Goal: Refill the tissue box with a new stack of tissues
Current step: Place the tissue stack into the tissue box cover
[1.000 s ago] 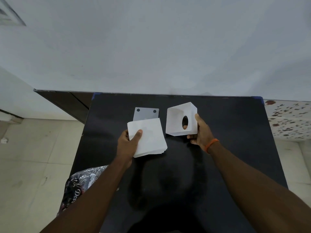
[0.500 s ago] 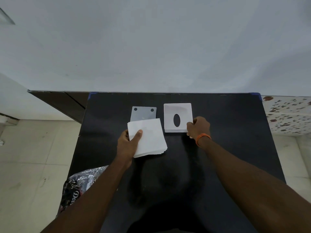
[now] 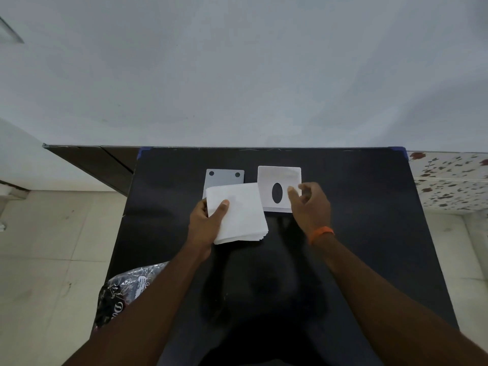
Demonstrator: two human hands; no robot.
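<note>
A white square tissue box (image 3: pixel 274 175) with a dark oval slot lies flat on the black table (image 3: pixel 369 220), slot side up. My right hand (image 3: pixel 310 207) hovers over its right part with the fingers apart and nothing in them. My left hand (image 3: pixel 207 223) grips a stack of white tissues (image 3: pixel 239 215) at its left edge, thumb on top, just left of the box. A grey plate (image 3: pixel 224 177) with two dark holes lies behind the stack, partly hidden by it.
A crinkled plastic bag with dark print (image 3: pixel 124 291) sits at the table's left front edge. A white wall rises behind the table. A flower-patterned surface (image 3: pixel 449 180) adjoins the right side; pale floor tiles lie to the left.
The right hand laid the tilted box down flat with the slot facing up, then let go and lifted off it. The left hand kept hold of the tissue stack.
</note>
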